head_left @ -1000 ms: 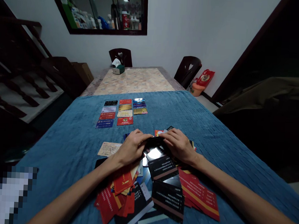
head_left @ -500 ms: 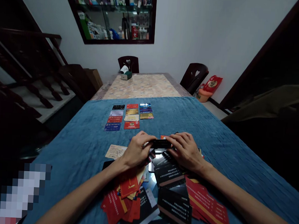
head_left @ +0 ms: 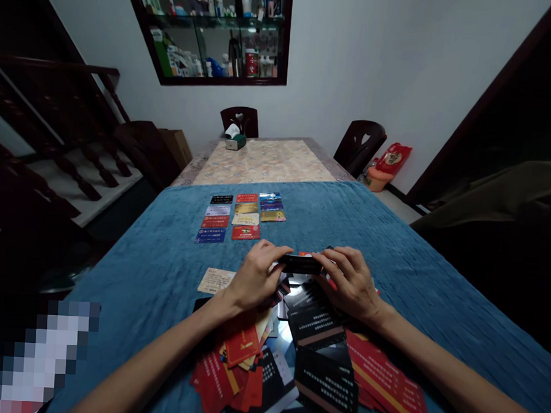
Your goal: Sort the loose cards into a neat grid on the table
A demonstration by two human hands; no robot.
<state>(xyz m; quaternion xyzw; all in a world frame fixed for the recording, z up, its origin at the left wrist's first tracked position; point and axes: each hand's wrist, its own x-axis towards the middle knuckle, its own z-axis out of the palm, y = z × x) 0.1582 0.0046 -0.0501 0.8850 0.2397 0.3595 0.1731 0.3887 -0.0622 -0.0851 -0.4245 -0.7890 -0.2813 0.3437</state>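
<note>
My left hand [head_left: 256, 277] and my right hand [head_left: 352, 281] each pinch one end of a black card [head_left: 300, 264], held just above a loose pile of red and black cards [head_left: 309, 350] on the blue cloth [head_left: 138, 267]. Both hands have their fingers curled round the card's short edges. Farther away lies a neat grid of cards [head_left: 243, 216] in three columns. A single beige card [head_left: 215, 280] lies flat just left of my left hand.
Beyond the blue cloth the table shows a patterned top [head_left: 264, 159] with a tissue box [head_left: 235, 141]. Two dark chairs [head_left: 359, 143] stand at the far end. A wall cabinet [head_left: 215, 31] holds bottles. A stair rail [head_left: 53, 127] runs on the left.
Both hands have lifted the black card slightly off the pile and hold it level between them. The camera has tilted up a little.
</note>
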